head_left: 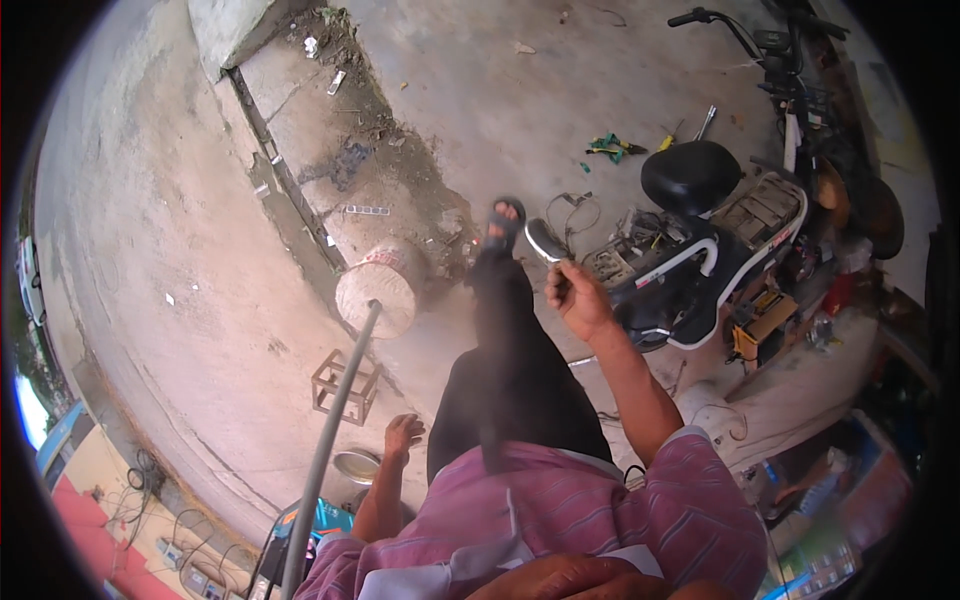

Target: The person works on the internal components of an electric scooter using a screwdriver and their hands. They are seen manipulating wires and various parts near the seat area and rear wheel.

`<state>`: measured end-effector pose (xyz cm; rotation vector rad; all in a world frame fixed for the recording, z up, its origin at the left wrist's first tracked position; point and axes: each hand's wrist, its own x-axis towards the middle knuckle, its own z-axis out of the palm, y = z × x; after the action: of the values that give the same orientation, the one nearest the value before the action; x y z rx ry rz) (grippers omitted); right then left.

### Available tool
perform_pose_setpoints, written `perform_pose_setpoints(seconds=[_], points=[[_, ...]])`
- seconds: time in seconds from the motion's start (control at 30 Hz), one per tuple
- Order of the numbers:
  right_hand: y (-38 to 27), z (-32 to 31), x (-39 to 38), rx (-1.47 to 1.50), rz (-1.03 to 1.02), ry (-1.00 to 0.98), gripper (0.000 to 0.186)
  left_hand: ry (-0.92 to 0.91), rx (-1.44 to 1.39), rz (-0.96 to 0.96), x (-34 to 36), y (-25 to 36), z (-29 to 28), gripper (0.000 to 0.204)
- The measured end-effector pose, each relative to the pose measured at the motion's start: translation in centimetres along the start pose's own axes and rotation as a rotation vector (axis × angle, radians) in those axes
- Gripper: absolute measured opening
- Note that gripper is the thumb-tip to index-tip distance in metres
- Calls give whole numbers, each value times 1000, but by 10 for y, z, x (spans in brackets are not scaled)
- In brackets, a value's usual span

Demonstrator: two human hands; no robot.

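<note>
My right hand [575,295] is closed on the lower end of a curved silver object [544,240] with a dark face, held out in front of my right leg. My left hand [403,435] hangs beside my left thigh with its fingers loosely bent and apart, nothing visible in them. Just below it on the ground is a silver round dish [357,465]. My sandalled foot [503,222] is ahead of me. To the right stands a partly dismantled electric scooter with a black seat [690,177] and exposed wiring [625,245].
A metal pole [350,370] rises from a round concrete base [365,295] at my left, beside a small cube frame [325,380]. Pliers [625,148], a screwdriver [668,137] and a wrench [707,122] lie beyond the scooter seat. A broken concrete strip [335,170] crosses the ground.
</note>
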<state>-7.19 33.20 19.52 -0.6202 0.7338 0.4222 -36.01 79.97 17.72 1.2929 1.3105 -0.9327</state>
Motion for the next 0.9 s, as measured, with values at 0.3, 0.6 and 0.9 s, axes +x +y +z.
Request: perform_pose_setpoints(seconds=[0.3, 0.6, 0.9], points=[[-126, 20, 142, 122, 6, 56, 14, 37, 62, 25, 16, 226, 37, 30], [-264, 34, 237, 272, -118, 131, 17, 70, 453, 66, -20, 557, 133, 35], [-369, 10, 213, 647, -454, 243, 18, 47, 842, 175, -48, 805, 283, 36]])
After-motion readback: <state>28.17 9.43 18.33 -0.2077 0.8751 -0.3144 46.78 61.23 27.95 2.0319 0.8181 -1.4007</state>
